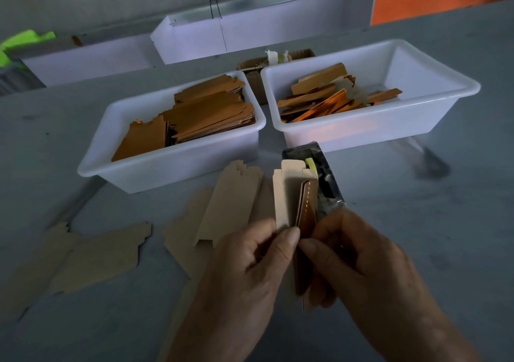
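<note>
Carton blank [290, 194] was held upright above the near edge of the bench [417, 236], between both hands. Its long axis ran up and away from the fingers. Left hand [250, 267] pinched the pale inner panel, thumb on top. Right hand [358, 261] curled round the brown outer panel, the two thumbs almost touching at the fold. Likely next: the panels drawn apart sideways. A black wrapped packet [326, 172] stood just behind the carton; could not tell whether the right fingers held it too. The palms hid the carton's lower end.
</note>
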{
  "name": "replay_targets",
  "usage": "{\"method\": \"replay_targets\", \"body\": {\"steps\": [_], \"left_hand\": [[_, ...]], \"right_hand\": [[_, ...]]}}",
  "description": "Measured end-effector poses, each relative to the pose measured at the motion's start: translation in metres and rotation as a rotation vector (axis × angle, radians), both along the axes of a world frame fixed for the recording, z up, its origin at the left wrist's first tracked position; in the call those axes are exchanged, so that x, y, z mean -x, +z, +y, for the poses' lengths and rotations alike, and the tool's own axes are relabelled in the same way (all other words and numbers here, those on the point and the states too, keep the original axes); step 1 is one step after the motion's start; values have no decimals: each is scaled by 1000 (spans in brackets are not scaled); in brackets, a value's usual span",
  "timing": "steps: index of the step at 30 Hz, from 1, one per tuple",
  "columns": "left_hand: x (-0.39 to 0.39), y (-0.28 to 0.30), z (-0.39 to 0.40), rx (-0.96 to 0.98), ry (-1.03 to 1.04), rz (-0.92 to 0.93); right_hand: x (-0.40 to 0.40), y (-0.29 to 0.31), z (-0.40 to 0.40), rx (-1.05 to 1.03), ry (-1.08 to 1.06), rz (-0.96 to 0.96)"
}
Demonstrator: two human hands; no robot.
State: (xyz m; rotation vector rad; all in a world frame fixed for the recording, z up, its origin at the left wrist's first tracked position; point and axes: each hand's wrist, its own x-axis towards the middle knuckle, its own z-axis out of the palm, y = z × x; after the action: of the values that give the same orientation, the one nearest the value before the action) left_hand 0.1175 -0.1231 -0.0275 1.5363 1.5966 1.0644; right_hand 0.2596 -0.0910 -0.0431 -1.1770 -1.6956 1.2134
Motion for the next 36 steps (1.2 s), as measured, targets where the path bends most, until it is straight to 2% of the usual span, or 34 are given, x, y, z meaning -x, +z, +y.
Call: {"method": "replay_targets", "body": {"steps": [4,7,10,14,16,19,21,23,26,28,30,33,34,36], "left_hand": [[-2,1,0,61,7,-47],[-2,2,-1,67,10,-59],[-1,4,-2,100,14,-59],[-1,5,-3,84,102,-72],[0,4,-4,53,160,-6],[-1,4,-5,1,223,171],[-2,4,-5,-7,284,222],[1,3,-5,-13,366,293],[14,1,-6,-131,502,482],[23,0,-6,-130,516,404],[25,-1,-7,-61,467,210],[22,-5,-8,-36,419,-34],[21,-7,-9,-32,407,-126],[17,-7,-9,-12,384,-246]], "right_hand": [[0,3,-1,88,-38,11],[-2,3,0,45,-102,-72],[-3,6,1,19,-48,-122],[-10,13,3,93,115,0],[-11,12,2,58,116,-55],[-1,4,0,-38,80,-272],[10,-2,-1,-50,118,-415],[19,-11,0,-35,116,-469],[27,-23,2,-40,58,-558],[28,-29,-1,-69,50,-588],[29,-24,-9,-173,16,-592],[25,-14,-13,-357,-137,-428],[23,-12,-11,-320,-159,-354],[19,-11,-6,-91,-117,-89]]}}
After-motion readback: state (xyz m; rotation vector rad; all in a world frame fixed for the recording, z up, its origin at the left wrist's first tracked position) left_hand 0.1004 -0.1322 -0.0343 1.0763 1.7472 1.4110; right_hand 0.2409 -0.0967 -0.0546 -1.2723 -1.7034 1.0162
